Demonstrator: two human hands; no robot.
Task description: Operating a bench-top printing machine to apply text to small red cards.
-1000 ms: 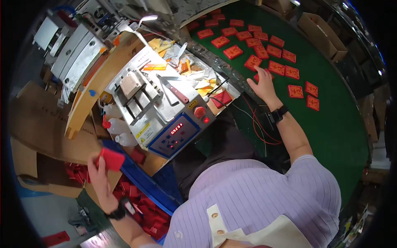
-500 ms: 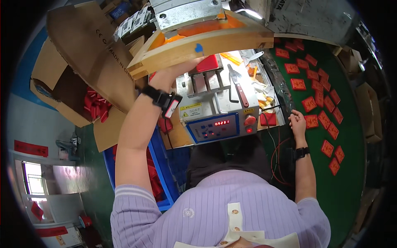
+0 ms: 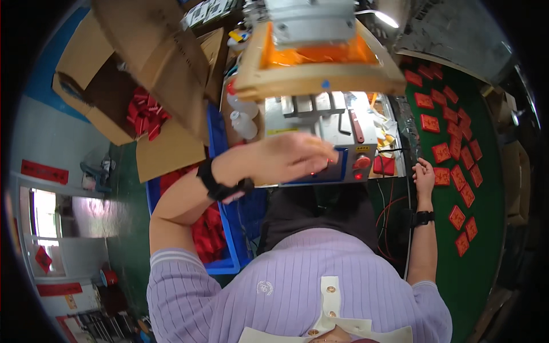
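My left hand [image 3: 289,155] is stretched in front of the printing machine's control panel [image 3: 345,163], covering much of it. Motion blurs its fingers; nothing shows in it. Over the machine hangs a wooden screen frame [image 3: 297,84] with orange mesh, under a metal head [image 3: 314,23]. Beneath the frame's front edge sits a metal jig [image 3: 314,104]; any piece on its far part is hidden. My right hand [image 3: 423,178] rests at the dark edge of the green belt [image 3: 429,228], fingers curled in. Whatever they may grip cannot be made out.
Printed red pieces [image 3: 430,123] lie on the belt. A spatula [image 3: 357,126] and hex key [image 3: 343,123] lie on the machine beside a red button [image 3: 362,162]. At left are plastic bottles [image 3: 244,124], an open carton [image 3: 86,106] and a blue crate [image 3: 230,243] of red pieces.
My left hand has come out from under the screen frame, back toward me, to the panel. The red piece seen there earlier is out of sight. My right hand stays at the belt edge.
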